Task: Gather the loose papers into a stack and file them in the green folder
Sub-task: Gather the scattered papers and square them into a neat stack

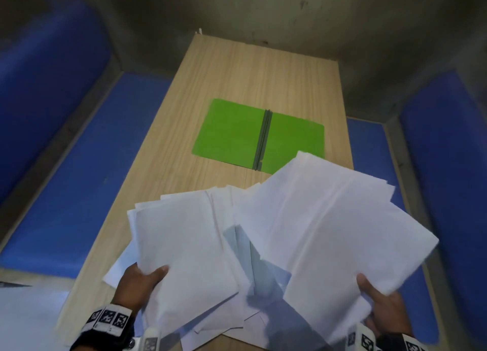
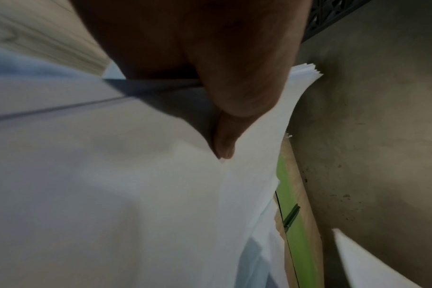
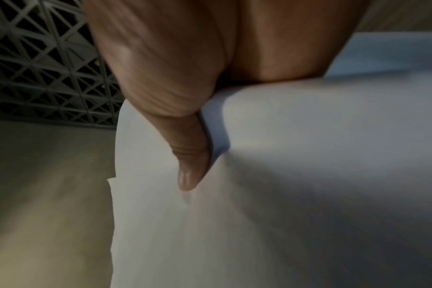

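The left hand (image 1: 139, 282) gripped a bundle of white papers (image 1: 184, 240) at its near edge, thumb on top and the other fingers hidden underneath. The right hand (image 1: 382, 306) gripped a second bundle of papers (image 1: 329, 218) the same way, thumb pressed on the top sheet, and this bundle was tilted up and fanned toward the right. Both wrist views showed a thumb lying flat across the paper. More loose sheets (image 1: 237, 321) lay overlapping beneath and between the two bundles on the near part of the wooden counter (image 1: 237, 68). The green folder (image 1: 237, 131) lay open and flat farther back on the counter, its dark spine strip (image 1: 263, 139) running down the middle; a corner of the right-hand bundle overlapped the folder's near right corner in the head view. No print could be read on any sheet or on the folder. Both wrists wore bands (image 1: 108, 319) carrying black-and-white square marker patterns. Blue padded panels (image 1: 87, 179) lay on either side of the counter.
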`<state>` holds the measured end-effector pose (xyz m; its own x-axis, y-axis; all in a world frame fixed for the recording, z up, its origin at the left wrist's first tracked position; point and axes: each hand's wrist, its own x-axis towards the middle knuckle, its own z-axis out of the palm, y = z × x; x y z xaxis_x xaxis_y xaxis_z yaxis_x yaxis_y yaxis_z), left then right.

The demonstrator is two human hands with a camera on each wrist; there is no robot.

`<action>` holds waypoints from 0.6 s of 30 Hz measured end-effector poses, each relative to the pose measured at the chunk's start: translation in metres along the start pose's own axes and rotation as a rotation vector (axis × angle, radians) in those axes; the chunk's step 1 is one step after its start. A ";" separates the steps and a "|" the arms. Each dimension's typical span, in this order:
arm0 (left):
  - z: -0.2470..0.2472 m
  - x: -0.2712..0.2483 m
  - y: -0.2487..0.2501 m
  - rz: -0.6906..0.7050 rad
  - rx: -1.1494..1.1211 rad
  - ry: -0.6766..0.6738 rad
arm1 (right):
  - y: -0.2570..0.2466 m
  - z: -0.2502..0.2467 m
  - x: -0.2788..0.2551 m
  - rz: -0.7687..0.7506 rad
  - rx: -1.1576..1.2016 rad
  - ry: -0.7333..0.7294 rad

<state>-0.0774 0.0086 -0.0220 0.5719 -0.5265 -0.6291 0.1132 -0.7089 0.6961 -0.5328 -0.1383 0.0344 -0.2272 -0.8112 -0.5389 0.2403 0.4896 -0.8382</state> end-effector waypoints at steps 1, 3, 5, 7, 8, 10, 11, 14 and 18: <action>0.003 0.001 0.000 -0.009 -0.011 -0.009 | -0.002 0.003 -0.002 0.011 0.033 -0.015; 0.010 0.004 -0.003 -0.041 -0.051 -0.022 | -0.004 0.012 -0.010 0.044 0.049 -0.041; 0.018 0.005 -0.006 -0.065 -0.091 -0.054 | 0.003 0.020 -0.015 0.075 0.006 -0.045; 0.025 0.007 -0.010 -0.089 -0.145 -0.108 | 0.015 0.032 -0.019 0.088 -0.063 -0.036; 0.028 0.006 -0.012 -0.103 -0.186 -0.140 | 0.023 0.038 -0.022 0.099 -0.087 -0.034; 0.035 0.001 -0.013 -0.120 -0.259 -0.188 | 0.039 0.051 -0.028 0.147 -0.134 -0.014; 0.038 -0.002 -0.013 -0.123 -0.285 -0.209 | 0.048 0.057 -0.031 0.169 -0.146 0.010; 0.047 -0.006 -0.015 -0.160 -0.331 -0.251 | 0.081 0.066 -0.034 0.246 -0.201 0.013; 0.054 -0.003 -0.023 -0.158 -0.269 -0.188 | 0.109 0.070 -0.038 0.218 -0.388 -0.075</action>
<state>-0.1258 0.0007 -0.0550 0.3735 -0.5149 -0.7716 0.4123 -0.6530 0.6354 -0.4317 -0.0770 -0.0305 -0.1377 -0.6895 -0.7110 -0.1003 0.7239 -0.6826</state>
